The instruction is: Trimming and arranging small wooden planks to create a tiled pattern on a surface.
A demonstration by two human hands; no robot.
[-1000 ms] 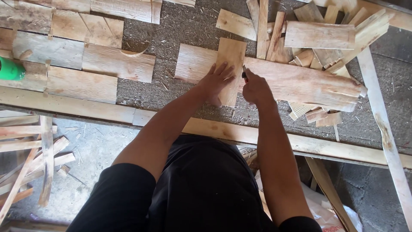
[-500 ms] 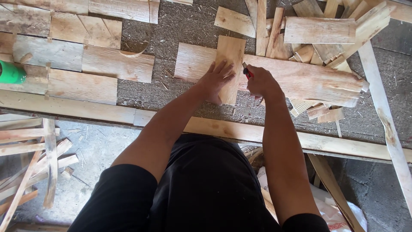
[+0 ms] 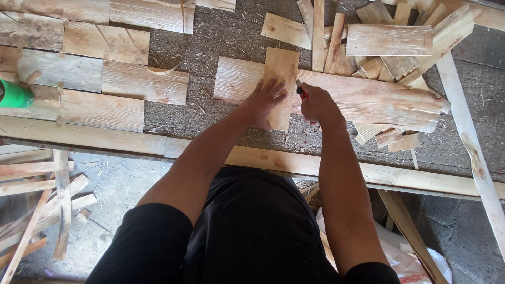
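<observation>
**woodnoob:** What's the setup here, how's that line getting marked?

**shedrat:** Left hand lies flat with its fingers spread apart, pressing a short upright board across a long plank that runs sideways on the counter. Right hand has its fingers curled shut around a small red tool. Looks like a pencil or a knife, can't tell which. The tip sits right at the short board's right edge, just beside the left fingertips.

**woodnoob:** So the short board works as the guide?

**shedrat:** That's my read. To do it well I'd keep the left palm's weight straight down so the guide can't pivot, and hold the tip tight against that edge the whole stroke. Left fingers should stay back from the edge in case it's a blade.

**woodnoob:** Anything in the way?

**shedrat:** There's an offcut pile beyond the right hand, touching the plank's far side, and sawdust under everything, so the plank could skate. More boards lie well off past the left hand, next to a green cylinder.
</observation>
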